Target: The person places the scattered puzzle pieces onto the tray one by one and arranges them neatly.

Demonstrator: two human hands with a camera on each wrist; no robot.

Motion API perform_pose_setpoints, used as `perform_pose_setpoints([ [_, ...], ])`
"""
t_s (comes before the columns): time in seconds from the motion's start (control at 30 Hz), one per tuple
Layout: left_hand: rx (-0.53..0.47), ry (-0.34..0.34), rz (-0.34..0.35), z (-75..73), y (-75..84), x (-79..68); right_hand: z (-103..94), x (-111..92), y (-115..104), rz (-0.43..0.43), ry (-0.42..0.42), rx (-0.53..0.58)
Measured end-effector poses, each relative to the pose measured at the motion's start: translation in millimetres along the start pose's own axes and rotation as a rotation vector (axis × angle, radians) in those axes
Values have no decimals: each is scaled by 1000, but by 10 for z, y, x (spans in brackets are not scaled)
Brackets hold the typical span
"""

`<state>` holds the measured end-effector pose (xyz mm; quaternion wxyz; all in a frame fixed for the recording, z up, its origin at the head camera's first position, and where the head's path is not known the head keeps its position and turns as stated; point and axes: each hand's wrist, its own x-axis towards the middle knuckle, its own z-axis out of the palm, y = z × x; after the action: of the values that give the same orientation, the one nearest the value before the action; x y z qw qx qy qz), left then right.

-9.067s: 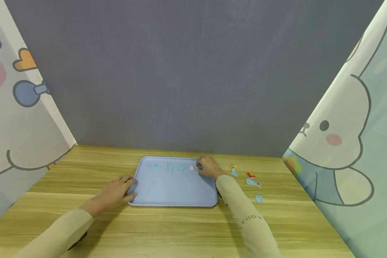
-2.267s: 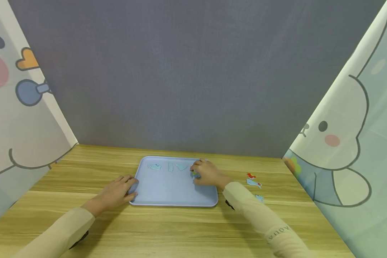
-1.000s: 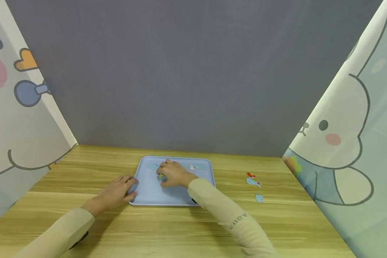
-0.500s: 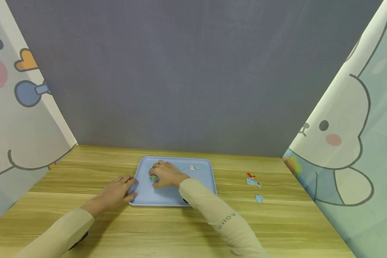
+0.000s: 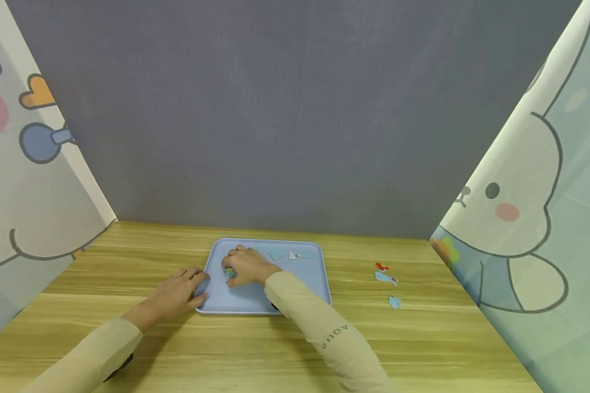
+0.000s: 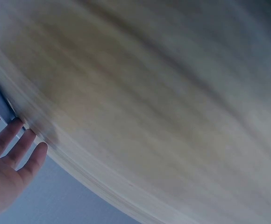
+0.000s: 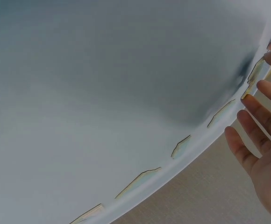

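My right hand [image 5: 248,266] is over the left part of a pale blue tray [image 5: 275,303], pinching a puzzle piece [image 5: 229,272] with yellow-green and blue on it. In the right wrist view, that piece [image 7: 257,72] sits between thumb and fingertips, beside a row of flat light-blue pieces. A triangular piece [image 5: 276,255] and a white-ended piece [image 5: 300,255] lie along the tray's far side; my right hand mostly hides the others there. My left hand [image 5: 179,292] rests at the tray's left rim. Its fingers [image 6: 35,161] look relaxed against the edge in the left wrist view.
Right of the tray, on the wooden table [image 5: 255,355], lie a red piece [image 5: 381,267], a blue piece with a red spot [image 5: 385,278] and a small blue piece [image 5: 394,302]. A grey panel [image 5: 275,120] stands behind, with printed cartoon curtains at both sides.
The white-ended piece was let go at the tray's far right. My right hand picked the yellow-and-blue piece off the table and carried it left across the tray. My left hand stayed put.
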<state>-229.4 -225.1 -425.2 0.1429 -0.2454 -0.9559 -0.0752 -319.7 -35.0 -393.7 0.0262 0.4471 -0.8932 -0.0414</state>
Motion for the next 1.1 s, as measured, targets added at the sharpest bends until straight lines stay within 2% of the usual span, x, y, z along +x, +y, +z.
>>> perform_pose_setpoints([
  [0.43,-10,4,-4,11,-5,-2,36,45,-78,18,-27,-31],
  [1.1,-15,-7,5,-13,-13,7,-5,0,-80,46,-48,-6],
])
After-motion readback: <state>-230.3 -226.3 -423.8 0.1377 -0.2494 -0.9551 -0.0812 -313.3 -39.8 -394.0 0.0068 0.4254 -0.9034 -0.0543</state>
